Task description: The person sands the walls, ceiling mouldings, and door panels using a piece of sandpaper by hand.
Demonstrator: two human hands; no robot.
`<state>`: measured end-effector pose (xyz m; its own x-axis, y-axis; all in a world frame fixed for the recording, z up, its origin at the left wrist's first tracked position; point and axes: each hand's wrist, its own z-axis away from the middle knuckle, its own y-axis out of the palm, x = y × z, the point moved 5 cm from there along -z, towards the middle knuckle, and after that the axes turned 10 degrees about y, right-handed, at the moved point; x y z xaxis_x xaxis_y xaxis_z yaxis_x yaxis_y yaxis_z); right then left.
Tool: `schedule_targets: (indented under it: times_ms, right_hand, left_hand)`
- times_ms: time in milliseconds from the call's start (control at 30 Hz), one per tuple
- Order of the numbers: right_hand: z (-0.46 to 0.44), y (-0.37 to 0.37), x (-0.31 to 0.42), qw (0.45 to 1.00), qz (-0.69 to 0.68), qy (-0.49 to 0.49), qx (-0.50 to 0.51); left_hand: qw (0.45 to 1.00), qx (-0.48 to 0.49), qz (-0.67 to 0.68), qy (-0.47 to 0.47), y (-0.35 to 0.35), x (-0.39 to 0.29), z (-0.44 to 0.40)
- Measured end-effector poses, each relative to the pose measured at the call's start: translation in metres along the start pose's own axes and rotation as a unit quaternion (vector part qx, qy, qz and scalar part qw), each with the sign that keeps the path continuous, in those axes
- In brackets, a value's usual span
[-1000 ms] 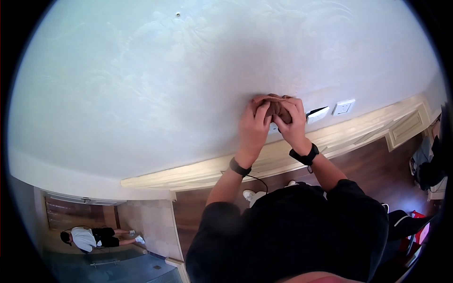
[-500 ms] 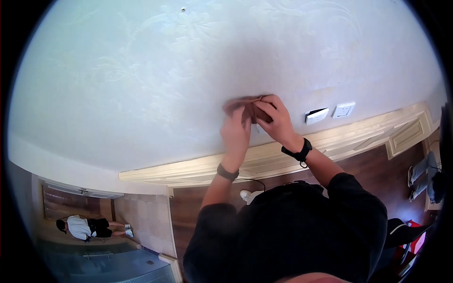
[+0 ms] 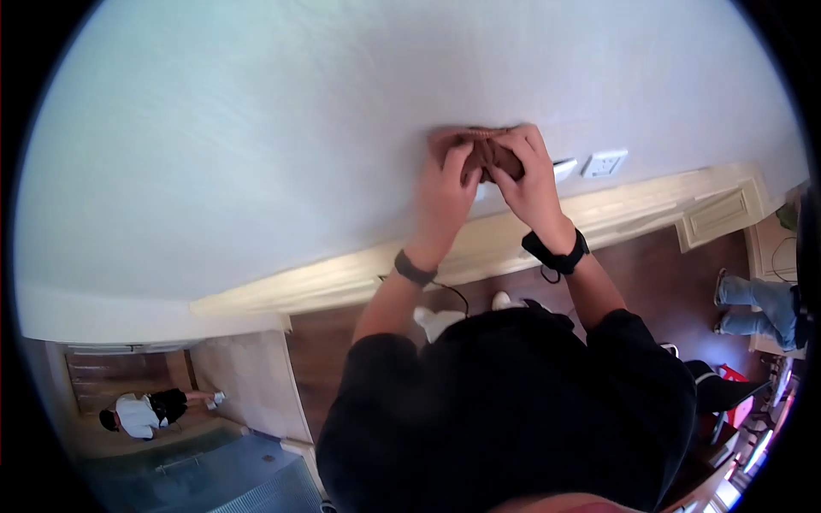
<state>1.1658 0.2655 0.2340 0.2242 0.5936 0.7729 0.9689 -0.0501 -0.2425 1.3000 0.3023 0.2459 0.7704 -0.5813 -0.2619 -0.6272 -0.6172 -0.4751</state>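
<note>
A bunched brown cloth is pinched between my two hands, close against the pale wall. My left hand grips its left side with bent fingers and is slightly blurred. On the other side, my right hand has its fingers over the top edge and its thumb underneath. The folds hide whatever lies behind the cloth; a small pale patch shows just below it. Right beside my right hand is a white wall switch, partly covered by that hand.
Further right a white socket is set in the wall. Cream moulding runs along below, above brown floor. One person is at the far lower left; another person's jeans show at the right.
Both hands and the cloth have shifted up and right in the view, nearer the switch, which is now partly covered. The camera view has shifted too. Both hands keep their hold.
</note>
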Motion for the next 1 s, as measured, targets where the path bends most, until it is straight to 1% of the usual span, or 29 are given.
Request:
schedule_targets:
  times_ms: [33,133,167,300,367,433,467,533,600,700,800,867,900,967,1000]
  right_hand:
    - [0.003,0.001,-0.005,1.0,0.007,0.006,0.009]
    - [0.02,0.013,-0.025,0.998,-0.001,0.065,0.027]
    - [0.027,0.017,-0.032,0.997,-0.008,0.071,0.03]
    - [0.059,0.037,-0.061,0.979,-0.063,0.162,0.101]
    - [0.08,0.053,-0.083,0.972,-0.017,0.179,0.148]
    - [0.103,0.072,-0.11,0.957,0.03,0.207,0.201]
    - [0.117,0.082,-0.125,0.952,0.033,0.221,0.208]
    - [0.146,0.106,-0.153,0.942,0.035,0.248,0.224]
    - [0.17,0.123,-0.182,0.929,0.081,0.268,0.243]
    - [0.188,0.122,-0.201,0.915,0.134,0.285,0.25]
    - [0.187,0.113,-0.205,0.912,0.153,0.292,0.243]
    - [0.186,0.109,-0.215,0.905,0.167,0.294,0.258]
    - [0.184,0.109,-0.217,0.911,0.169,0.281,0.25]
    - [0.186,0.115,-0.218,0.922,0.167,0.258,0.237]
    - [0.184,0.119,-0.218,0.92,0.162,0.256,0.248]
  left_hand:
    - [1.0,-0.002,-0.009,0.006,0.004,0.004,0.008]
    - [0.998,0.042,-0.039,-0.009,0.015,0.018,0.04]
    - [0.999,0.04,-0.021,-0.008,0.019,0.022,0.046]
    - [0.988,0.082,-0.02,-0.13,0.028,0.031,0.106]
    - [0.977,0.108,0.001,-0.186,0.032,0.04,0.139]
    - [0.959,0.154,0.008,-0.238,0.041,0.056,0.181]
    - [0.948,0.175,0.01,-0.266,0.046,0.064,0.204]
    - [0.92,0.249,-0.008,-0.304,0.054,0.08,0.237]
    - [0.882,0.313,-0.021,-0.352,0.065,0.093,0.261]
    - [0.9,0.313,-0.023,-0.302,0.088,0.094,0.276]
    - [0.888,0.322,0.011,-0.329,0.105,0.093,0.278]
    - [0.895,0.305,0.006,-0.325,0.111,0.087,0.278]
    - [0.9,0.294,0.001,-0.322,0.113,0.087,0.276]
    - [0.886,0.307,-0.007,-0.348,0.113,0.088,0.279]
    - [0.879,0.314,-0.011,-0.36,0.11,0.091,0.279]
